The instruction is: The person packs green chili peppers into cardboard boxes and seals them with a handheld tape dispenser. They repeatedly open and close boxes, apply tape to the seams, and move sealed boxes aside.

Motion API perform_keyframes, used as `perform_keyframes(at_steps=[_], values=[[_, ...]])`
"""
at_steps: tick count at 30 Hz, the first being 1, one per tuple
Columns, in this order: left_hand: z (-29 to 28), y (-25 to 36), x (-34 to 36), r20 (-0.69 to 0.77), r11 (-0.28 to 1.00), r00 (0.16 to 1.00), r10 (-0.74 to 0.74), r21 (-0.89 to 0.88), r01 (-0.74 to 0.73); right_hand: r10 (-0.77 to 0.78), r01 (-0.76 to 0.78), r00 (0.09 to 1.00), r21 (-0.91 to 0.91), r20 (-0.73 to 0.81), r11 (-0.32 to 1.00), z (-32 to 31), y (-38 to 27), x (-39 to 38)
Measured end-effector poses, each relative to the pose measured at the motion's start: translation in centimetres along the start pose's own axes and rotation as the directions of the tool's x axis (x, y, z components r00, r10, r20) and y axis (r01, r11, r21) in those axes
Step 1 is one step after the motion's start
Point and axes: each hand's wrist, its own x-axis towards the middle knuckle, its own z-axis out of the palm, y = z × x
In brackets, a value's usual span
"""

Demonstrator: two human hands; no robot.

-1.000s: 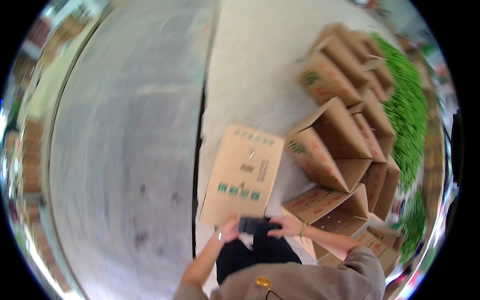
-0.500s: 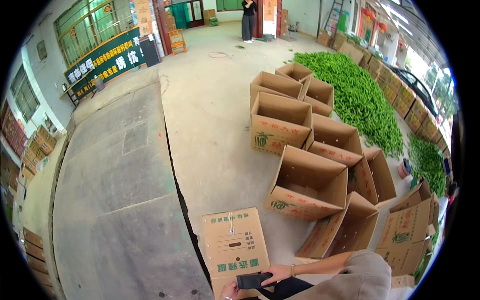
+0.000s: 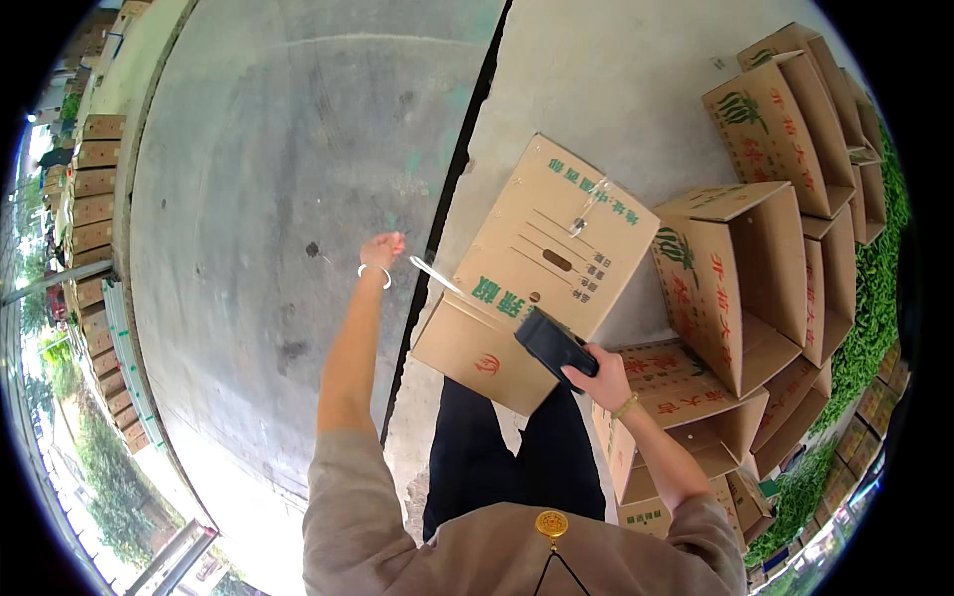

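Observation:
My left hand [image 3: 382, 252] is raised at left of a brown cardboard carton [image 3: 522, 219], its fingers pinched together; whether they grip anything is unclear. A thin white strip [image 3: 433, 274] lies between that hand and the carton's left side. My right hand [image 3: 602, 375] grips a black rectangular hand-held tool [image 3: 547, 344] over the carton's lower right part. The carton is closed-topped or flat, with green printing, a small slot and a clear strip near its upper edge.
Several open cartons [image 3: 696, 288] cluster on the right, beside a long heap of green produce [image 3: 874, 288]. A dark gap [image 3: 467, 129] runs along the concrete left of my carton. More boxes [image 3: 94, 209] line a ledge at the far left.
My left hand has left the black tool and moved up and left; my right hand keeps hold of it. The view has tipped back down from the wider yard.

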Motion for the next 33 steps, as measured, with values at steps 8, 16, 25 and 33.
perform_keyframes(at_steps=[8, 16, 25, 33], values=[[0.6, -6.7, 11.2, 0.007, 0.998, 1.0, 0.007, 0.056, -0.007, 0.084, -0.085, 0.996, 0.042, 0.024, 0.995, 5.3, 1.2, 7.2], [9.4, -20.0, 14.4, 0.224, 0.963, 0.974, -0.043, 0.267, -0.019, 0.154, -0.156, 0.986, 0.031, 0.064, 0.987, 6.5, 0.6, 7.6], [13.2, -8.8, 3.7, 0.716, 0.9, 0.595, -0.367, 0.11, 0.422, 0.401, -0.406, 0.912, -0.337, -0.086, 0.85, -7.4, 8.3, -10.8], [10.9, -7.6, -2.2, 0.544, 0.986, 0.831, -0.115, 0.165, 0.029, 0.551, -0.475, 0.835, -0.511, -0.003, 0.716, 2.9, 27.6, 2.8]])
